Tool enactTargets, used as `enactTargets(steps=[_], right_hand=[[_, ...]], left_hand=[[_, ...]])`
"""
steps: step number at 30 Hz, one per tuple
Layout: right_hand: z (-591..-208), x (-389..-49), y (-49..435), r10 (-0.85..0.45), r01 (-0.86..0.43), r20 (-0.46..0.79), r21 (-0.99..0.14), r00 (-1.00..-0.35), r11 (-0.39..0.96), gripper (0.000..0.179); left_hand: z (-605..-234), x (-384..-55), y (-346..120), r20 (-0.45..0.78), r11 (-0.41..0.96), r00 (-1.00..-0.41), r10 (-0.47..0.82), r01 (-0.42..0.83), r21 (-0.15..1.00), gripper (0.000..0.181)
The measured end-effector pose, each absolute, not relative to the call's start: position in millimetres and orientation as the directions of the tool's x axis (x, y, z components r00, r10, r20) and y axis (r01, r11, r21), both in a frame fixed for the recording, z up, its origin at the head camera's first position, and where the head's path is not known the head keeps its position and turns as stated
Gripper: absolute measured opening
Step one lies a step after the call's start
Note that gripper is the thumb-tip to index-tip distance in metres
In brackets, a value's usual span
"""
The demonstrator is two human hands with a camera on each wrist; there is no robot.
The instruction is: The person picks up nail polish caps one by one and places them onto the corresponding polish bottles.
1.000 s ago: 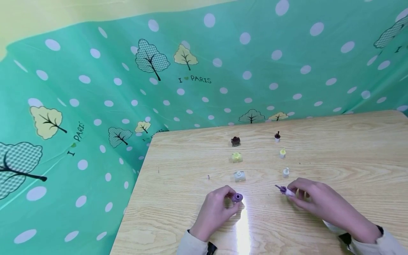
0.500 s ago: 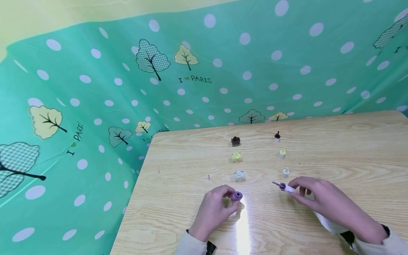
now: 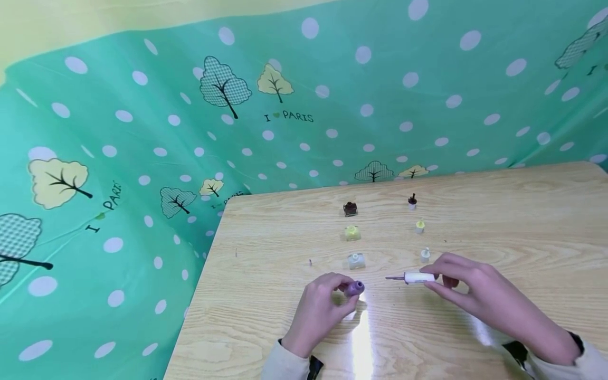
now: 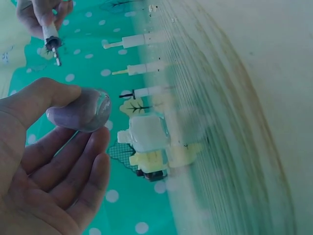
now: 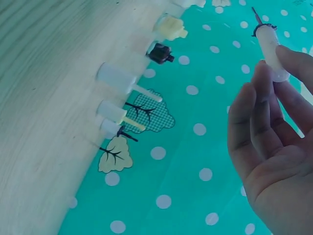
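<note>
My left hand (image 3: 323,306) pinches a small purple nail polish bottle (image 3: 354,288) between thumb and fingers, its open neck tilted to the right. In the left wrist view that bottle (image 4: 83,110) looks clear-walled with purple inside. To the right, my right hand (image 3: 475,287) holds a white nail polish cap (image 3: 420,277) by its end. The purple-coated brush (image 3: 394,277) on it points left at the bottle, apart from it. Thumb and fingertips pinch the cap (image 5: 270,51) in the right wrist view, with purple around its rim.
Behind the left hand stand a white bottle (image 3: 356,260), a yellow bottle (image 3: 352,233) and a dark bottle (image 3: 350,209) in a column. Caps stand brush-up to their right: white (image 3: 425,255), yellow (image 3: 420,226) and dark (image 3: 412,201). A green dotted cloth (image 3: 294,105) hangs behind the wooden table (image 3: 256,316).
The cap in my right hand has turned level and moved left and slightly up, its brush nearer the bottle. My left hand keeps its grip, nearly still.
</note>
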State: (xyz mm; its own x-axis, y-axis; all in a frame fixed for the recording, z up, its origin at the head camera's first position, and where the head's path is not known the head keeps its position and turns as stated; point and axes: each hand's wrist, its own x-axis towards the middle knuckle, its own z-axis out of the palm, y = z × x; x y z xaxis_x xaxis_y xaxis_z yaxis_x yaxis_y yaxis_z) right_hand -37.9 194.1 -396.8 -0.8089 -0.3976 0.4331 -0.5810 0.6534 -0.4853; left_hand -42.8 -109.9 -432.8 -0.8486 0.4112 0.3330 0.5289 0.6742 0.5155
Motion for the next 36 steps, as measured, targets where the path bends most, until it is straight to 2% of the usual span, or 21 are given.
enactTargets(steps=[10,20,36], right_hand=[[-388,-38,181,-0.415,-0.647,0.505,-0.492,-0.757,0.582,0.034],[-385,-39,170,-0.454,-0.676,0.503,-0.496,-0.735,0.545,0.031],[-385,-42,161,-0.484,-0.691,0.493,-0.488,-0.723,0.533,0.028]], left_hand=[[-430,-43,-107,0.36,0.673,-0.841,0.404,0.539,0.506,0.022],[-431,-42,-107,0.412,0.657,-0.811,0.415,0.58,0.481,0.021],[-429,-40,-103,0.414,0.664,-0.808,0.419,0.584,0.467,0.022]])
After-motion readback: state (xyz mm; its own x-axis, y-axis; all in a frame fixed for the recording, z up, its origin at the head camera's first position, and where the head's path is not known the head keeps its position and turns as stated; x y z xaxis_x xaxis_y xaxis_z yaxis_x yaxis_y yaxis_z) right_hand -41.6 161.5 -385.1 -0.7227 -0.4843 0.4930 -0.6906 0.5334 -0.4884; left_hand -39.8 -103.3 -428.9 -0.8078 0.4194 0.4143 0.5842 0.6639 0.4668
